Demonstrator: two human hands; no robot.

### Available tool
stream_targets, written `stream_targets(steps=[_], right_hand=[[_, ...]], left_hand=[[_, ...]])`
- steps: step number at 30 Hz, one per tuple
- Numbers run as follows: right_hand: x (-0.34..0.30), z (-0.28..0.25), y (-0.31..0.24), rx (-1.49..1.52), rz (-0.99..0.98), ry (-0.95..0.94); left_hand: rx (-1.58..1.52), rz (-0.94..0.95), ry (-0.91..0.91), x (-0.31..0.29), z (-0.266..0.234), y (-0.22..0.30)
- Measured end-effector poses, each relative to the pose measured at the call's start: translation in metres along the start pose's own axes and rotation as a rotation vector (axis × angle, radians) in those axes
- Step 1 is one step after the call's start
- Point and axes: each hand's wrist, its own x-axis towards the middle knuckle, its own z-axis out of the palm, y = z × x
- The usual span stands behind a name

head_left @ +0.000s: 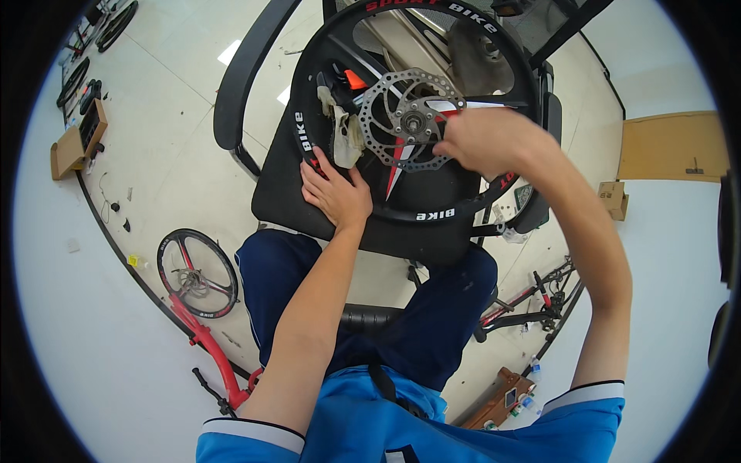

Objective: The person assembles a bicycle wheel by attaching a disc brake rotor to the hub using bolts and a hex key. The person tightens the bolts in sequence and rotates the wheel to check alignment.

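Note:
A black bicycle wheel (401, 213) with red and white spokes lies flat on the seat of a black office chair (282, 193). At its centre a silver, hole-pierced disc brake rotor (422, 78) sits bolted around the hub (413, 121). My left hand (337, 193) rests on the near left rim, fingers spread. Over the rotor's right edge, my right hand (494, 141) is closed and slightly blurred; what its fingers hold is hidden. Between the spokes on the left lie a soiled pale cloth (347, 141) and an orange-and-black object (355, 79).
Chair armrests (235, 96) flank the wheel. On the floor at left are another wheel (197, 272) and a red bike frame (208, 339); a black-and-red frame (532, 305) lies at right. A brown case (494, 397) stands lower right, an open cardboard box (79, 139) far left.

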Motion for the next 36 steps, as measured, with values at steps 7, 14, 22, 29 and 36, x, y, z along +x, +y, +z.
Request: stream_targets(steps=[7,14,22,29,36], right_hand=[[0.008,0.003,0.007,-0.109,-0.212,0.571],[0.004,0.037,-0.013,0.044,-0.144,0.883],[0.006,0.059,-0.04,1.081,-0.117,0.786],[-0.001,0.187,-0.066,1.338,-0.112,0.745],[0.027,0.166,-0.066,1.221,-0.199,0.747]], left_hand=[[-0.05,-0.022,-0.022,-0.001,-0.004,0.003],[-0.061,-0.025,-0.025,-0.001,-0.006,-0.001],[-0.076,-0.002,-0.003,0.0,-0.01,-0.004],[-0.494,0.151,-0.08,-0.008,-0.052,-0.027],[-0.851,0.553,-0.357,0.032,-0.117,-0.002]])
